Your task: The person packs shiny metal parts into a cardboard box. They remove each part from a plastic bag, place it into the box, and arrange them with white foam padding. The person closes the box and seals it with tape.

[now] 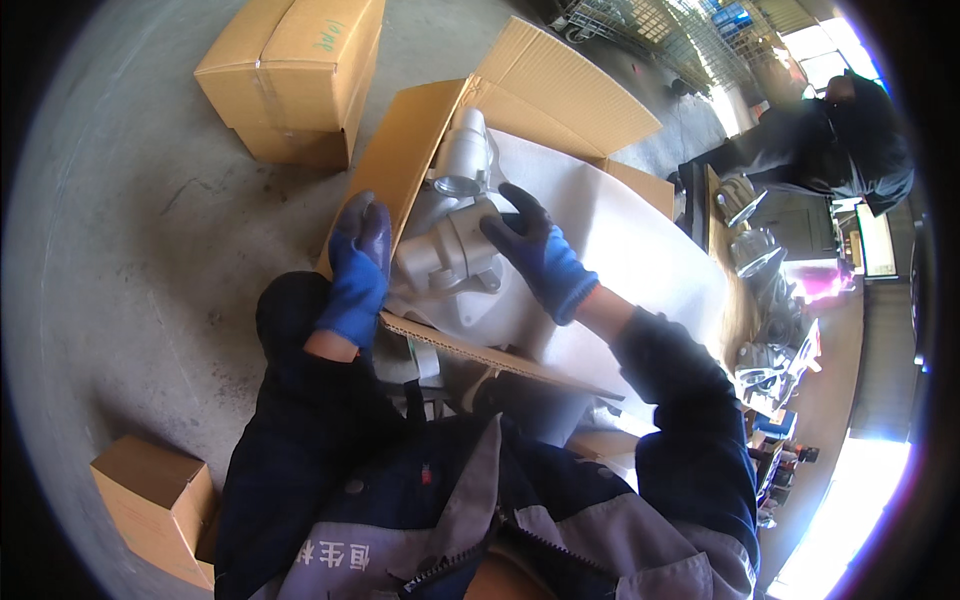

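An opened cardboard box stands in front of me, with a sheet of white foam spread over its inside. At its left end lie two grey cylindrical metal housings; the nearer housing has a mounting flange, and the farther housing is close behind it. My right hand, in a blue glove with dark fingers, grips the right end of the nearer housing between thumb and fingers. My left hand, gloved alike, rests with stretched fingers against the box's left flap. Its palm side is hidden.
A closed carton stands on the floor at the far left, and a smaller carton at the lower left. Along the right runs a workbench with bagged parts. Another person in dark clothing leans over its far end. Wire cages stand behind.
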A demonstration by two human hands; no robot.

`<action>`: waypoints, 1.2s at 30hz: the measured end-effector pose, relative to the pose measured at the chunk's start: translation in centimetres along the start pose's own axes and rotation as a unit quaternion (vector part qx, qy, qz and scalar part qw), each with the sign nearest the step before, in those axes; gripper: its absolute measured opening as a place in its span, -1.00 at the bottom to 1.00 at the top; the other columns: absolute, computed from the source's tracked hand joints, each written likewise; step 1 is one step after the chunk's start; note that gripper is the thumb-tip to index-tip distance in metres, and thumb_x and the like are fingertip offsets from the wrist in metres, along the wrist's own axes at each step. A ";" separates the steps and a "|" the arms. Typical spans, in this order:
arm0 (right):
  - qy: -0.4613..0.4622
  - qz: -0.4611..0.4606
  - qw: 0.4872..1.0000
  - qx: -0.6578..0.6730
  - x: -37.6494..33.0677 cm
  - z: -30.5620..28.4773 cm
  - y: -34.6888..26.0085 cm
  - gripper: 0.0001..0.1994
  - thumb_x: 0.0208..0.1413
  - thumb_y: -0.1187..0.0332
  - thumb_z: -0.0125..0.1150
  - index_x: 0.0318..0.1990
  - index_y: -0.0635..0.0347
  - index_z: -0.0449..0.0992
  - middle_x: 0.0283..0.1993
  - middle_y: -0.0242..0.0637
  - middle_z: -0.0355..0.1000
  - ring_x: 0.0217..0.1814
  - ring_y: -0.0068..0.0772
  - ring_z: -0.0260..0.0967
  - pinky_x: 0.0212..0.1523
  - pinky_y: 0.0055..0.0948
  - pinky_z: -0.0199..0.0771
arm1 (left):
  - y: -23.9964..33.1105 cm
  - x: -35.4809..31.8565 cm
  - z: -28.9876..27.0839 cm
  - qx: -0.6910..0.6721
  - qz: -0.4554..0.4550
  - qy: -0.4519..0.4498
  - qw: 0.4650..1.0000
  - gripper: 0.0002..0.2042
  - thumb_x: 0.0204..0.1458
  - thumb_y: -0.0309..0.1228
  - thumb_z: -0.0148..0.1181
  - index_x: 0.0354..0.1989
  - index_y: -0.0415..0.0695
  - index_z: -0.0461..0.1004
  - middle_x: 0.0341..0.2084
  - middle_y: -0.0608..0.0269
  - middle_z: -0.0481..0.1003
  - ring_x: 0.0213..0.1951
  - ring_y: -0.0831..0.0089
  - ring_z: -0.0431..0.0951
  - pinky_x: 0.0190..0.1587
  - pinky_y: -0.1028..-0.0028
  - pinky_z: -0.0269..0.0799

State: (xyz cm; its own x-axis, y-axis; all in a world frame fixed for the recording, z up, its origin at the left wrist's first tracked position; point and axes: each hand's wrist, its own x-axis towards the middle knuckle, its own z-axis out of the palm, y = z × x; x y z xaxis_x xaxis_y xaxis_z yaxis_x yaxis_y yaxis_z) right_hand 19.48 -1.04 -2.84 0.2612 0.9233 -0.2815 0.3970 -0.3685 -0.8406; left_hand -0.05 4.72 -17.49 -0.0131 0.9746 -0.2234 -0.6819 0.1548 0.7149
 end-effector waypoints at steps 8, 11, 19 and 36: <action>-0.144 -0.017 0.976 0.165 3.0 -0.6 2.0 -0.54 0.27 0.43 0.26 0.30 0.33 0.43 0.04 -0.19 0.56 0.07 -0.47 0.43 0.17 -0.41 0.43 | -0.2 -0.2 0.3 0.120 0.067 0.013 0.990 -0.73 0.27 -0.48 0.23 0.10 -0.29 0.50 -0.09 0.27 0.51 -0.06 0.55 0.47 0.08 0.53 0.40; -0.196 -0.064 0.978 0.040 3.9 -0.3 0.0 -0.57 0.27 0.47 0.26 0.29 0.26 0.47 0.02 -0.26 0.57 0.02 -0.48 0.43 0.14 -0.40 0.47 | -0.1 -0.3 0.2 0.199 0.097 0.018 0.975 -0.73 0.28 -0.47 0.22 0.11 -0.28 0.50 -0.10 0.28 0.51 -0.06 0.55 0.47 0.07 0.53 0.40; -0.034 -0.217 0.973 -0.067 6.9 4.6 4.1 -0.63 0.23 0.39 0.24 0.19 0.14 0.50 -0.08 -0.04 0.58 -0.07 -0.16 0.54 0.09 -0.24 0.50 | -0.1 0.2 -0.9 -0.002 -0.007 -0.008 1.000 -0.73 0.29 -0.47 0.19 0.12 -0.26 0.49 -0.08 0.28 0.50 -0.04 0.54 0.48 0.11 0.51 0.43; -0.085 -0.202 0.952 -0.213 0.1 -2.1 4.3 -0.51 0.20 0.25 0.26 0.26 0.21 0.44 0.18 0.11 0.49 0.21 0.04 0.49 0.20 -0.19 0.48 | 0.8 0.9 0.0 0.315 0.191 -0.080 0.926 -0.59 0.34 -0.32 0.16 0.26 -0.28 0.38 0.07 0.16 0.49 0.06 0.35 0.49 0.18 0.38 0.37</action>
State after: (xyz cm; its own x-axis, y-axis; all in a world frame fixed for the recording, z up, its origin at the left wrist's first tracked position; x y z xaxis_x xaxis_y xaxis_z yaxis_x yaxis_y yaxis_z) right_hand 23.05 -2.75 -5.50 -0.1214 0.9897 -0.0765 0.7651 0.0442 -0.6424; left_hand -0.67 5.71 -17.11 -0.0218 0.9814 0.1906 -0.0870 -0.1918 0.9776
